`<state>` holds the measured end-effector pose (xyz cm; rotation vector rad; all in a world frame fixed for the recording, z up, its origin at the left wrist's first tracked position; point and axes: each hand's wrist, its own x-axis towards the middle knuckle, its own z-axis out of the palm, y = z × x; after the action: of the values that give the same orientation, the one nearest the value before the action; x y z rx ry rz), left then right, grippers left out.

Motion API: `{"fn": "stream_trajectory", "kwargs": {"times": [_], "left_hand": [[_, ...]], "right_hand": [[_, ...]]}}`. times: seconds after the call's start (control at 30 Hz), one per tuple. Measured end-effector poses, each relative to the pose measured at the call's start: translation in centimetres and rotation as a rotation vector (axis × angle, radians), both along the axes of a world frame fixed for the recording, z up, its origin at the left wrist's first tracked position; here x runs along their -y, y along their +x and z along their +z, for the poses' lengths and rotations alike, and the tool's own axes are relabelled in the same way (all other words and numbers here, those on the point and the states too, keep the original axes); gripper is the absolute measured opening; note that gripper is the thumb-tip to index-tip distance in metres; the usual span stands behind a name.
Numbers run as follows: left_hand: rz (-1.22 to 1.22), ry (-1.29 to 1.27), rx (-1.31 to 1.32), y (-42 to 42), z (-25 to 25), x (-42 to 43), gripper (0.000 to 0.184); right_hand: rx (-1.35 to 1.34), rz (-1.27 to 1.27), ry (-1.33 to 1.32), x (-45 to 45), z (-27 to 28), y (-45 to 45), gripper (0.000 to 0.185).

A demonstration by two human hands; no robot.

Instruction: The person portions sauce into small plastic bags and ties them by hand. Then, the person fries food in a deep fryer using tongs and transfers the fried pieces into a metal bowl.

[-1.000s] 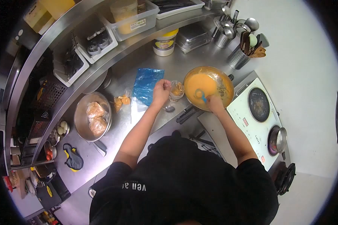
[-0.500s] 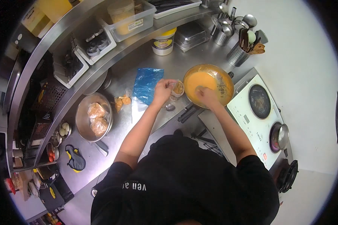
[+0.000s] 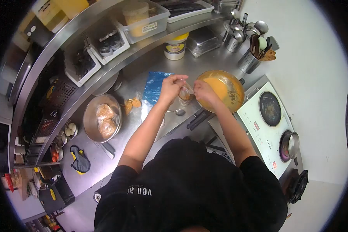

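Note:
My left hand (image 3: 171, 89) pinches the rim of a clear plastic bag (image 3: 186, 92) with some brownish-orange food in it. My right hand (image 3: 205, 93) is closed on the bag's other side, so the bag stretches between both hands. The bag's lower part seems to sit in a small cup (image 3: 184, 102); I cannot make it out fully. Just right of it, partly behind my right hand, stands a frying pan (image 3: 236, 101) of smooth orange sauce (image 3: 219, 86). A blue plastic sheet (image 3: 152, 89) lies left of my left hand, and a spoon (image 3: 179, 112) lies in front of the cup.
On the left, a steel pot (image 3: 87, 120) holds filled plastic bags (image 3: 105, 120). Small tied bags of sauce (image 3: 132, 103) lie beside it. A white double hotplate (image 3: 255, 112) is at the right, with utensil holders (image 3: 248, 62) behind. A curved shelf (image 3: 143, 43) overhangs the counter.
My right hand has moved left, from over the sauce in the pan to the bag's rim. My left hand stays at the bag, and the whole view has shifted slightly.

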<state>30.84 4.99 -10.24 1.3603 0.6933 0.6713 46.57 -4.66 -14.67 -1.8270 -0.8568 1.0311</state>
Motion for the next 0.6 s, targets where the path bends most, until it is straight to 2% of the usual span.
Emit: {"fn": "stream_trajectory", "kwargs": {"times": [0.03,0.07,0.13,0.27,0.33,0.37,0.43,0.47,0.53,0.6], "left_hand": [[-0.013,-0.044,0.040,-0.1,0.5,0.0,0.022],[-0.005,-0.039,0.042,-0.2,1.0,0.1,0.022],[-0.037,-0.078,0.085,-0.4,2.3,0.4,0.020],[-0.082,-0.010,0.070,-1.4,3.9,0.1,0.019],[-0.045,0.212,-0.021,-1.9,3.7,-0.3,0.014],[-0.044,0.216,-0.021,-2.4,3.5,-0.3,0.014],[0.059,0.477,-0.198,-3.1,3.6,-0.8,0.013],[0.065,0.474,-0.197,-3.4,3.5,-0.9,0.013],[0.033,0.577,-0.296,-3.8,3.5,-1.4,0.014],[-0.031,0.636,-0.315,-3.9,4.1,-2.4,0.015]], "right_hand": [[-0.108,-0.035,0.039,0.1,1.0,-0.7,0.041],[-0.106,-0.027,0.043,-0.1,1.8,-1.1,0.041],[-0.406,-0.084,0.001,-0.4,3.0,-1.6,0.044],[-0.573,-0.009,0.161,-1.1,4.2,0.5,0.042],[-0.374,0.007,0.127,-1.3,4.8,1.0,0.041],[-0.373,0.008,0.131,-0.9,4.9,0.9,0.041],[-0.021,-0.030,0.323,-0.7,6.3,0.8,0.028],[-0.020,-0.024,0.320,-0.8,6.5,1.2,0.028],[0.310,0.013,0.256,-1.0,7.2,1.9,0.019],[0.368,0.017,0.301,-0.7,8.5,2.1,0.017]]}}
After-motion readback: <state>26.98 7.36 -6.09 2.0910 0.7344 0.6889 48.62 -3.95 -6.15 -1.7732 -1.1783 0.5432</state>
